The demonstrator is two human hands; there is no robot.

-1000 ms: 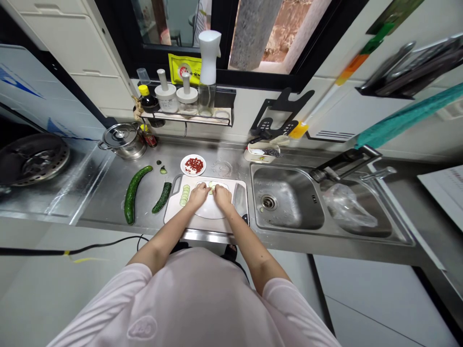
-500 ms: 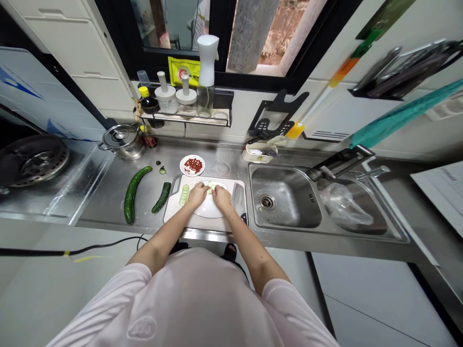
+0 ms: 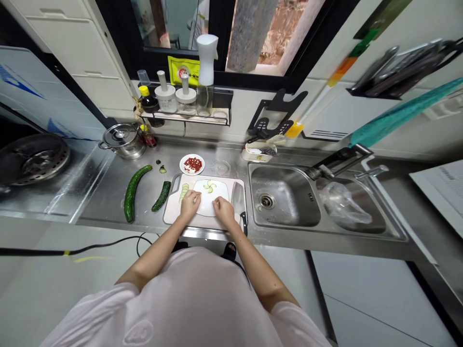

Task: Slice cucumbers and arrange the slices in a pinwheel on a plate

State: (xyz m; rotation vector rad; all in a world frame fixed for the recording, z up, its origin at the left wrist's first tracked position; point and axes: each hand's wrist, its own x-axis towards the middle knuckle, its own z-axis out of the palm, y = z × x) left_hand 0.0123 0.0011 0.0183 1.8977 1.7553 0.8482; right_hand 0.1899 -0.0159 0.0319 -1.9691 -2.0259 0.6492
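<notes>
Left hand [image 3: 190,203] curled on white plate [image 3: 211,205]; right hand [image 3: 224,212] curled at edge

A steel pot [image 3: 123,142] stands at the counter's left — behind it, a wall shelf [image 3: 184,118] holds bottles [image 3: 147,100] and jars [image 3: 165,94] — while a plastic bag [image 3: 343,205] lies in the double sink [image 3: 282,174].

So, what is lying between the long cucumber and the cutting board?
In the head view, a shorter cucumber piece lies between the long cucumber and the cutting board.
</notes>
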